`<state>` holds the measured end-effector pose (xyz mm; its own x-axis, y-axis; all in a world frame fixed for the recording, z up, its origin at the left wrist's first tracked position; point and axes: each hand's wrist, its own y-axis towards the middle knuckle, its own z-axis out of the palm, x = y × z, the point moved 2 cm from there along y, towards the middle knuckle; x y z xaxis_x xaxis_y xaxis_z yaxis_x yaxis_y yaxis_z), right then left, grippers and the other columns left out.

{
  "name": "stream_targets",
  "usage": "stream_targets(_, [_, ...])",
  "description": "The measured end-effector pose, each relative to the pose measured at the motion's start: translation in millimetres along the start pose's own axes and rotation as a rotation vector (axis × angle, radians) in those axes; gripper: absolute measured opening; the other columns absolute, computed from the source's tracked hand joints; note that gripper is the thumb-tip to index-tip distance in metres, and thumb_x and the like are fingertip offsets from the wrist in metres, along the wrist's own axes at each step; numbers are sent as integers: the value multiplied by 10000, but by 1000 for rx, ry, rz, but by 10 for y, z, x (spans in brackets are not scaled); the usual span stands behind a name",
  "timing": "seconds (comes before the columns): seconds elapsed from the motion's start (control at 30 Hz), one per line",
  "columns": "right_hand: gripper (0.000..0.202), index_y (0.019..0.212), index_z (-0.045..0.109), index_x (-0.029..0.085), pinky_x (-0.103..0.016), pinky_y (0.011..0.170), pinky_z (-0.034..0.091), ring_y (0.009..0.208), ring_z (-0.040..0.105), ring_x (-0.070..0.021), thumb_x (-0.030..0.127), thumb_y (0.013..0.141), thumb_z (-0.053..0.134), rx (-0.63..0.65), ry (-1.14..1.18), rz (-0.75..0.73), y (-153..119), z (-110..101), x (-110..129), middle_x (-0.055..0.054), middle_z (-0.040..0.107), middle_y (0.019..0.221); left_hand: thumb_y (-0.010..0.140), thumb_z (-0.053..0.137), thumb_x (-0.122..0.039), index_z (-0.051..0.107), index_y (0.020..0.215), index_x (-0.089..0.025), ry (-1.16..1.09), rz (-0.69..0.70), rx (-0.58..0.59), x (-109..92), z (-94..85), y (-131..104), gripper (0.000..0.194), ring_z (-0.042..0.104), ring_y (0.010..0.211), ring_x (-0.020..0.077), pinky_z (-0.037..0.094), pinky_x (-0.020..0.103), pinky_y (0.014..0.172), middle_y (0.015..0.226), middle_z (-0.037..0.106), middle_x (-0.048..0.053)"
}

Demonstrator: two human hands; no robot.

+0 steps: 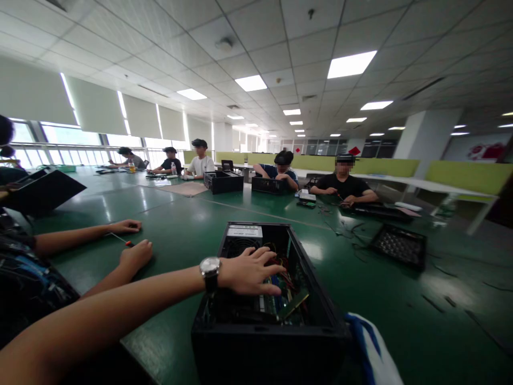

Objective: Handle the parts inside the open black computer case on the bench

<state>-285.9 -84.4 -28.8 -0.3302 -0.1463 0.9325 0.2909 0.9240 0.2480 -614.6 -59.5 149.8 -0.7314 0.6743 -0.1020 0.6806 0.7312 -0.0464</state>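
Note:
My left hand [250,270], with a watch on its wrist, reaches palm down over an open black computer case [268,332]. Its fingers are spread above the cables and boards inside, and whether they touch anything is unclear. A narrow green circuit board [294,305] lies tilted in the case, just below the thumb. At the case's back left is a power supply with a white label [244,231]. Beside the case's right front corner, blue and white fabric [372,347] shows. My right hand is not seen.
At left, another person's hands [136,255] rest on the green table [172,216] by a screwdriver [129,243]. A tilted black panel [44,192] stands beyond. Across sit several people, with more cases [224,182]. Cables and a black perforated tray [398,246] lie right.

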Motion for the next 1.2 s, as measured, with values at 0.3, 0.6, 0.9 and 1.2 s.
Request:
stream_targets(0.3, [487,1147,567,202,-382,988,489,1077,645,-258,589,918,380,-7,384,31,137,2006,678,-92,688,1115,924,665,-502,186,1614,-357,145,-217,-199,-33,344,-581,852,594,1130,352,478,494,945,1327,584,124])
stream_targets(0.6, [329,1170,574,172,-428,902,511,939,661,-220,433,1022,442,287,120,50,872,4085,1386,-95,678,1061,1002,561,-337,551,1416,-245,456,-621,-429,2369,282,-708,424,597,1021,289,453,416,943,1079,628,112])
stream_targets(0.9, [336,1146,721,241,-367,920,525,1088,663,-252,389,949,494,616,-100,-139,869,2154,628,-86,674,1217,989,497,-203,403,1482,-235,176,-464,-860,1549,1070,-272,503,317,1444,335,380,521,1123,1562,338,148])
stream_targets(1.2, [458,1315,676,247,-401,1135,416,1287,583,-265,346,916,474,694,-385,-253,768,1344,78,-57,666,1351,905,554,-85,532,1305,-277,-232,-81,-580,535,1557,874,443,483,1275,244,444,433,1056,1375,550,57])
